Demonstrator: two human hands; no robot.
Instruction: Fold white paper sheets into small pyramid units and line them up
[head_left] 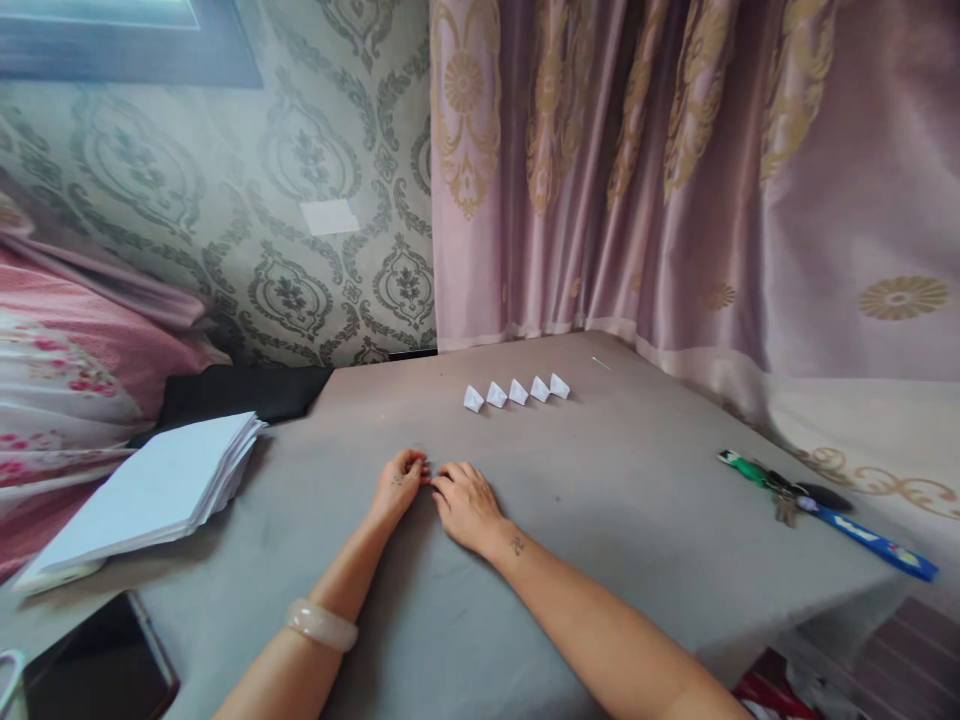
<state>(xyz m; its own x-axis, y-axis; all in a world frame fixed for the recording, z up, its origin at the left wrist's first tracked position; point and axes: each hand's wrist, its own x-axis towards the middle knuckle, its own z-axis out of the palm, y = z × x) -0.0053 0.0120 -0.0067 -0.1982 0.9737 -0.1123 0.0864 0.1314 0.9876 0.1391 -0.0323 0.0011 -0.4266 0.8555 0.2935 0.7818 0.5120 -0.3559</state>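
My left hand [400,485] is closed, its thumb and fingers pinched together just above the grey tabletop [615,560]. Close beside it, my right hand [466,502] has its fingers bent and held together, their tips almost meeting those of the left. Whatever lies between the fingertips is hidden or too small to make out. Beyond both hands stands a slanting row of several small white folded paper shapes [518,392], apart from the fingers.
Left of my arms lies a stack of white paper [161,490], with a black flat item [247,392] behind it and a phone [101,660] in front. Keys on a blue strap [870,537] lie right. Curtains [697,230] border the table's far right side.
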